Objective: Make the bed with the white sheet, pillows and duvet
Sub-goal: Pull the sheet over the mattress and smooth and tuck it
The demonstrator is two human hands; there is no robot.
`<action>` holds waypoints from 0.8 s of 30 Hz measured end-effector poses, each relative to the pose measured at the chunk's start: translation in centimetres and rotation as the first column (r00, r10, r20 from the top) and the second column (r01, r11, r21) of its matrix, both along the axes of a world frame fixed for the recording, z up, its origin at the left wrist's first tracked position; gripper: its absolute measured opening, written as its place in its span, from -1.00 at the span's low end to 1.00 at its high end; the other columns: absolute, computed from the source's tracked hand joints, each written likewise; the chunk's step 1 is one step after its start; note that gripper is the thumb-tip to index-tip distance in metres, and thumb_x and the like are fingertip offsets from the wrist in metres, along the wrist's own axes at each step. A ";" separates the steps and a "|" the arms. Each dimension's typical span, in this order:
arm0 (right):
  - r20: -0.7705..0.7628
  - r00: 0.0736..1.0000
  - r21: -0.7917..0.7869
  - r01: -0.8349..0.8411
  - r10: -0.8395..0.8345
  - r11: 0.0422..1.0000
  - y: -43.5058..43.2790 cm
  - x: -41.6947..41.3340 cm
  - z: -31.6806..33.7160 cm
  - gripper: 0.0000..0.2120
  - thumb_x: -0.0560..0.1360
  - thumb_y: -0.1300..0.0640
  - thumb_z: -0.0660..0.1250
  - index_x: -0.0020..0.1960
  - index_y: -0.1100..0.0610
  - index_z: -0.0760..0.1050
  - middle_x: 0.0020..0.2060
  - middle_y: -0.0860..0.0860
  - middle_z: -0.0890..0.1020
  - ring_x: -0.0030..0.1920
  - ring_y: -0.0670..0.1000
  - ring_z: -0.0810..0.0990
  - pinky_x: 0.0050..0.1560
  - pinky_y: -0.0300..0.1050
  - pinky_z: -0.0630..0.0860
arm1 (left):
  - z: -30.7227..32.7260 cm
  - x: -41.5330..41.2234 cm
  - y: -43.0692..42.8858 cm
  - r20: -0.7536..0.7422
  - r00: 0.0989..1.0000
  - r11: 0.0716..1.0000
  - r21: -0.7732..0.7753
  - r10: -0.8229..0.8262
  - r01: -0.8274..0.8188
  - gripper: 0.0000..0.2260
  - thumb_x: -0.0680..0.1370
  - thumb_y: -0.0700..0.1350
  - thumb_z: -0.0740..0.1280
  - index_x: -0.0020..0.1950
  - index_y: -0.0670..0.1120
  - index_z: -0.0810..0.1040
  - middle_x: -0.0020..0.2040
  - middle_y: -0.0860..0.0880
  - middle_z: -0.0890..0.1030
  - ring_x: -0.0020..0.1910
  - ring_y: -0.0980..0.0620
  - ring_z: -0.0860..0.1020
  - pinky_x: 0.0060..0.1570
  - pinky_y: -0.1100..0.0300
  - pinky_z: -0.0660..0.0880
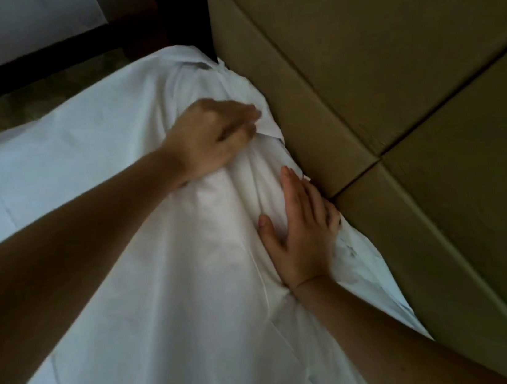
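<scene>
Head cam view, looking down at the top end of the bed. The white sheet [133,272] covers pretty much everything from 6 to 10 o'clock, and its crumpled edge runs right up against the tan padded headboard [391,77], which fills 12 to 5.

The left hand [214,135] is just above centre with its fingers curled into a bunch of the sheet's edge, a bit blurry, but it looks like a proper grip. My guess is it's gathering the slack so it can go down the gap by the headboard.

The right hand [303,236] is around 4 o'clock from centre, flat, fingers straight, palm pressing the sheet down beside the headboard, probably to pin that stretch so it doesn't slide while the other hand works.

The sheet humps up between the two hands; can't tell what's under it. A dark wooden frame [36,69] sits off at 11. No pillows or duvet in sight, so early days.
</scene>
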State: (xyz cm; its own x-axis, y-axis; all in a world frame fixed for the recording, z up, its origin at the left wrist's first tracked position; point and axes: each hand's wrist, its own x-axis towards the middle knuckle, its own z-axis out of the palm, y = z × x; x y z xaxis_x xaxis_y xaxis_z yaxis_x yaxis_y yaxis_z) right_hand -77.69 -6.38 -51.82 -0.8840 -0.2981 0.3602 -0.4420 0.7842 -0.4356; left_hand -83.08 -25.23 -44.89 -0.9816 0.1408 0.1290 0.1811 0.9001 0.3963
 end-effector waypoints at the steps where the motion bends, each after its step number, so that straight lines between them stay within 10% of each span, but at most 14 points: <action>1: 0.001 1.000 0.007 0.004 -0.004 1.000 0.0 0.0 0.0 -0.41 0.44 -0.17 0.10 0.41 0.03 0.16 0.33 0.03 0.47 0.31 0.02 0.31 0.23 0.00 0.18 | -0.2 -0.3 0.3 0.071 0.997 0.992 -0.118 -0.043 0.051 -0.37 0.49 0.15 -0.14 0.34 -0.10 0.48 0.36 -0.04 0.46 0.39 0.04 0.36 0.35 0.19 0.13; 6: 0.007 1.000 0.003 0.007 -0.007 1.000 -0.2 0.0 0.1 -0.41 0.44 -0.17 0.09 0.41 0.03 0.16 0.31 0.04 0.49 0.30 0.02 0.30 0.22 -0.01 0.16 | -0.1 -2.0 1.7 0.324 0.941 0.883 -0.464 0.097 0.069 -0.54 0.63 0.05 -0.16 0.51 0.03 0.17 0.54 0.03 0.14 0.53 0.09 0.01 0.45 -0.03 -0.23; 9: 0.011 1.000 -0.004 0.006 -0.006 1.000 -0.2 0.0 0.2 -0.40 0.44 -0.17 0.08 0.42 0.03 0.14 0.33 0.06 0.47 0.31 0.02 0.28 0.23 -0.03 0.14 | -0.2 -3.4 4.0 0.347 0.927 0.847 -0.526 0.138 0.071 -0.53 0.63 0.06 -0.16 0.46 -0.03 0.29 0.49 -0.04 0.27 0.51 0.02 0.10 0.45 -0.08 -0.21; 15: 0.039 0.999 -0.013 0.009 -0.009 1.000 -0.1 0.0 0.2 -0.40 0.43 -0.15 0.08 0.43 0.02 0.13 0.35 0.05 0.44 0.34 0.00 0.26 0.26 -0.03 0.16 | -0.9 -4.5 3.2 0.343 0.932 0.858 -0.507 0.115 0.081 -0.49 0.61 0.10 -0.14 0.36 -0.08 0.41 0.35 -0.06 0.43 0.43 0.01 0.25 0.46 -0.11 -0.11; 19: 0.011 1.000 -0.007 0.002 -0.002 1.000 0.0 -0.1 0.0 -0.40 0.42 -0.14 0.10 0.42 0.05 0.16 0.32 0.07 0.48 0.33 0.01 0.27 0.23 -0.05 0.13 | -2.4 -2.6 2.8 -0.043 0.981 0.940 -0.281 0.190 -0.194 -0.41 0.46 0.11 -0.15 0.02 -0.12 0.61 0.06 -0.09 0.62 0.18 -0.05 0.49 0.40 -0.08 0.07; 24: 0.014 1.000 -0.010 0.010 -0.009 1.000 -0.1 -0.1 0.1 -0.41 0.43 -0.14 0.09 0.41 0.05 0.17 0.31 0.06 0.48 0.32 0.00 0.26 0.24 -0.07 0.11 | -1.9 -3.4 2.7 0.080 0.913 0.865 -0.361 0.400 -0.348 -0.43 0.55 0.09 -0.11 0.41 -0.17 0.36 0.44 -0.11 0.34 0.48 -0.05 0.18 0.44 -0.10 -0.08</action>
State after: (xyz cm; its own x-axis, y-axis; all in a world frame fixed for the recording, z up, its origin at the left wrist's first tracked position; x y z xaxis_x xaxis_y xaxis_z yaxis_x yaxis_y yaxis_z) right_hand -77.75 -6.47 -51.70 -0.8917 -0.2863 0.3506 -0.4284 0.7840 -0.4492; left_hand -86.45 -22.54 -46.80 -0.9726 -0.2321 -0.0090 -0.2323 0.9709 0.0581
